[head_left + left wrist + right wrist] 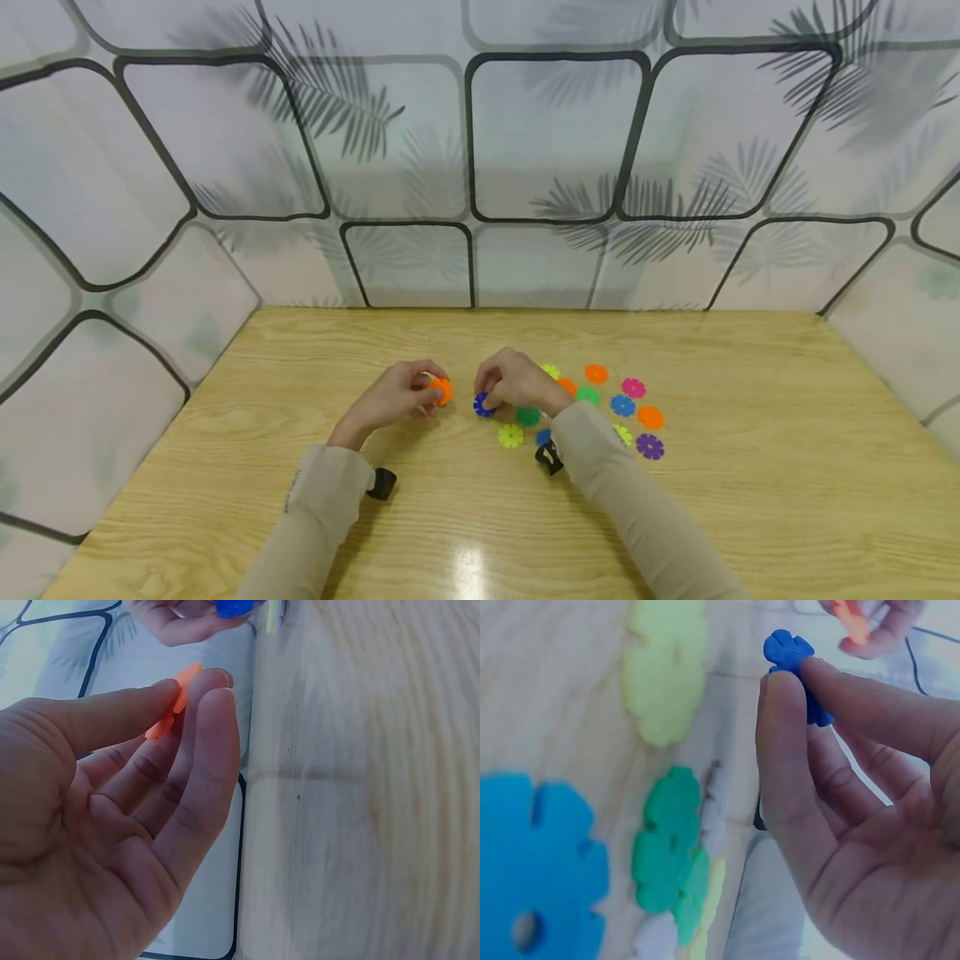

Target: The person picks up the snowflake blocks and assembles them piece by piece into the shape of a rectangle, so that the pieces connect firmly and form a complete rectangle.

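Between thumb and fingers, my left hand (397, 393) pinches an orange notched disc (442, 392), a flower-shaped plastic piece. The left wrist view shows this orange disc (176, 701) nearly edge-on at the fingertips. To its right, my right hand (517, 382) pinches a dark blue notched disc (483, 405). In the right wrist view the blue disc (789, 651) sticks out past thumb and finger. A gap separates the two discs, and both hands are above the wooden table.
Several loose notched discs lie around and beyond the right forearm: a yellow disc (511, 436), a green disc (528, 417), a pink disc (633, 388), a purple disc (650, 447) and others. The wooden table (435, 533) backs onto a patterned curtain (555, 142).
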`<state>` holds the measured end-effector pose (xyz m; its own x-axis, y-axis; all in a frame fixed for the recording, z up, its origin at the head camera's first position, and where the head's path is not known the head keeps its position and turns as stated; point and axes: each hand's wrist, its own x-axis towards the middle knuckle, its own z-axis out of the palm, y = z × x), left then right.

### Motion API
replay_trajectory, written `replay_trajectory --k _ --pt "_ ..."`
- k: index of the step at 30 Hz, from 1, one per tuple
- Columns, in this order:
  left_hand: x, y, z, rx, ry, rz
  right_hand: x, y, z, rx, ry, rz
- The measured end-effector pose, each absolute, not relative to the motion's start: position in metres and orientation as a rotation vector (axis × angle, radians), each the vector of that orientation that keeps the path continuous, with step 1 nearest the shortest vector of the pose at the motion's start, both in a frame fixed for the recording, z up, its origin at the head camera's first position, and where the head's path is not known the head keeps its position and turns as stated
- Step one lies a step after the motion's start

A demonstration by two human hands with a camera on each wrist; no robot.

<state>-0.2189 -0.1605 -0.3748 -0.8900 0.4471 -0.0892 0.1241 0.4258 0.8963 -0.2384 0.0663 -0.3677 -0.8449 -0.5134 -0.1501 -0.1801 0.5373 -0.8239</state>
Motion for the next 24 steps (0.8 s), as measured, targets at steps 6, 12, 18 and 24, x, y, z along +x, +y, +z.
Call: replay_trajectory --k 6,12,18,24 --pt "-0.218 -0.16 -0.375 0.472 2.358 1.48 -0.241 0.074 -0.366 -0.445 2.303 -1.385" --pt "-0.218 -0.156 -0.38 0.469 2.342 1.51 -0.24 0.082 -0.365 -0.391 2.258 -1.457" --pt "-0.217 -0.154 -0.38 0.47 2.336 1.527 -0.238 0.088 -0.362 -0.389 2.237 -1.504" --pt "-0.217 -0.15 -0.38 0.482 2.308 1.521 -0.236 0.095 -0.365 -0.385 2.216 -1.601"
